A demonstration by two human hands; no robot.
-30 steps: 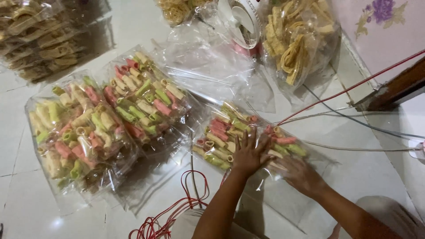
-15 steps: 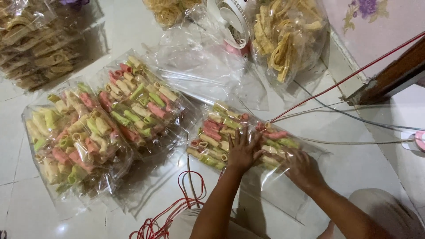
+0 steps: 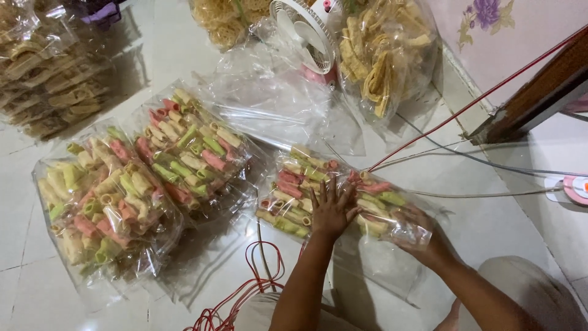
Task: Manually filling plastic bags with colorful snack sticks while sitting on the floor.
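A clear plastic bag of pink, green and yellow tube crackers (image 3: 294, 190) lies on the white tiled floor in front of me. My left hand (image 3: 331, 209) presses flat on its middle, fingers spread. My right hand (image 3: 421, 236) grips the bag's right end, where the plastic bunches up under its fingers. Two fuller bags of the same crackers (image 3: 184, 150) (image 3: 101, 202) lie side by side to the left.
Loose clear plastic sheets (image 3: 275, 104) lie beyond the bag. A small white and pink fan (image 3: 309, 37) stands at the back beside a big bag of yellow crackers (image 3: 383, 58). Red wire (image 3: 257, 276) coils near my knees. Cables run right to a socket (image 3: 572, 187).
My right hand slid right along the bag and now grips its end. My left hand stays pressed on the middle. The view shifted slightly.
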